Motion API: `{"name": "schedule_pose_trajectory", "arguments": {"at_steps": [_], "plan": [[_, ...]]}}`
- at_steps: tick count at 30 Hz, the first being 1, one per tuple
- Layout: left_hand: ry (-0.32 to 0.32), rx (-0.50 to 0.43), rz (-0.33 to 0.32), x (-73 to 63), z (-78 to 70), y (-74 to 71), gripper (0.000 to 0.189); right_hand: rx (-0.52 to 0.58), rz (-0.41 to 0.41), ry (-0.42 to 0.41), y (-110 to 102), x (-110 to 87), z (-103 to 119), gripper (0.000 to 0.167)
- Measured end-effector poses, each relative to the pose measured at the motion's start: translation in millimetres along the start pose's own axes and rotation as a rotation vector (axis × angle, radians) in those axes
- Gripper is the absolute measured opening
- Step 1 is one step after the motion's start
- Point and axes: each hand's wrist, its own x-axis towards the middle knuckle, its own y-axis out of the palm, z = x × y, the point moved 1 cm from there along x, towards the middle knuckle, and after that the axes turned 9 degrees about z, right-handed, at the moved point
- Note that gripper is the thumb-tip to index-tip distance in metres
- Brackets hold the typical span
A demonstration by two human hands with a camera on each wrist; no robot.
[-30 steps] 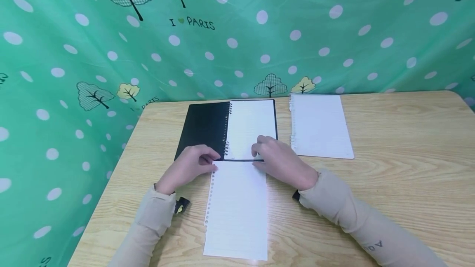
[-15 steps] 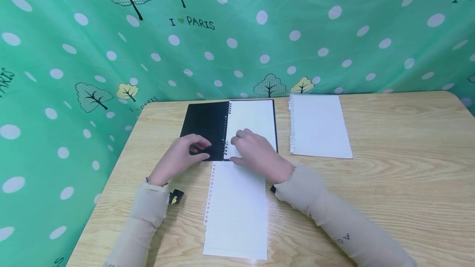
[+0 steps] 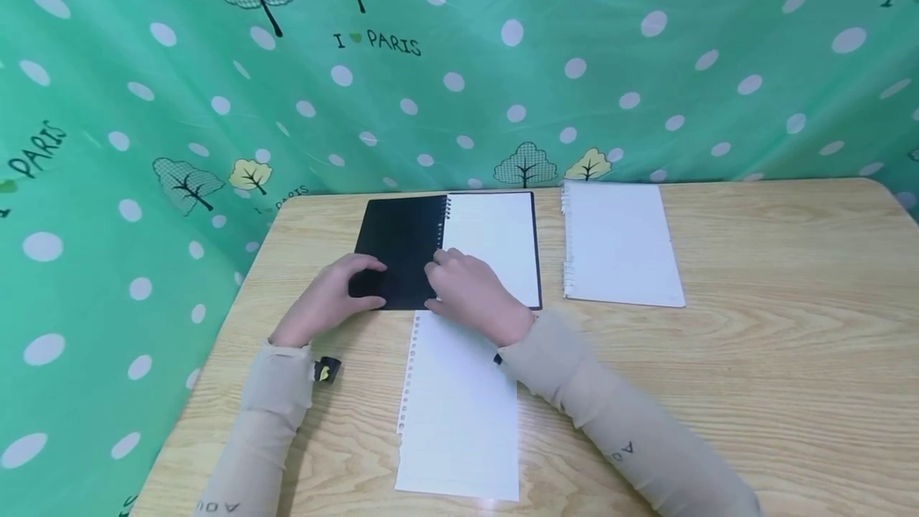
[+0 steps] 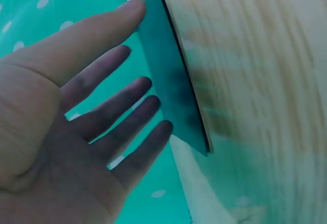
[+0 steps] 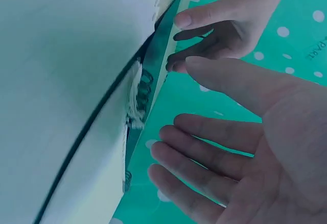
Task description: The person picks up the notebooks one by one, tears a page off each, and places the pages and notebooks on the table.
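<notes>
An open spiral notebook lies at the table's back, its black cover [image 3: 402,222] on the left and its white ruled page [image 3: 495,238] on the right. My left hand [image 3: 326,297] is over the cover's lower left part, fingers spread and holding nothing; contact cannot be told. Over the coil binding [image 5: 145,86] is my right hand [image 3: 474,294], fingers loosely extended with nothing between them. It hides the lower coils in the head view. A loose ruled sheet [image 3: 459,413] with punched holes along its left edge lies just below the notebook, its top partly behind my right hand.
To the notebook's right lies a white ruled stack of paper [image 3: 621,246] with a ragged, hole-punched left edge. The wooden table [image 3: 775,325] extends to the right. A green dotted cloth [image 3: 459,102] hangs directly behind the table and along its left side.
Both hands have moved left: the left from the loose sheet's top corner to over the black cover, the right from the page's lower right to the binding. The papers stay in place.
</notes>
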Motion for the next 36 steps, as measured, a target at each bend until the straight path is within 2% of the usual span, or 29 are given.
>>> {"name": "schedule_pose_trajectory", "arguments": {"at_steps": [5,10,19,24,31,36], "plan": [[-0.001,-0.014,0.024,-0.7,8.7,-1.6,0.050,-0.105,0.031,0.016,8.4,8.1,8.1,0.036],[-0.001,-0.020,0.034,-0.4,10.8,-2.2,0.048,-0.125,0.042,0.028,16.2,9.2,11.4,0.034],[-0.019,-0.048,0.023,-1.9,13.4,-3.8,0.045,-0.159,-0.051,0.002,18.1,6.7,14.6,0.022],[-0.075,-0.038,-0.013,-1.2,15.6,-5.5,0.044,-0.146,-0.057,-0.036,17.4,4.7,13.0,0.022],[-0.174,-0.063,-0.084,-4.0,19.2,-10.0,0.053,-0.043,-0.017,-0.047,18.9,5.5,9.0,0.021],[-0.240,-0.103,-0.076,-7.8,18.9,-13.6,0.055,0.000,-0.011,-0.046,19.5,6.0,6.7,0.019]]}}
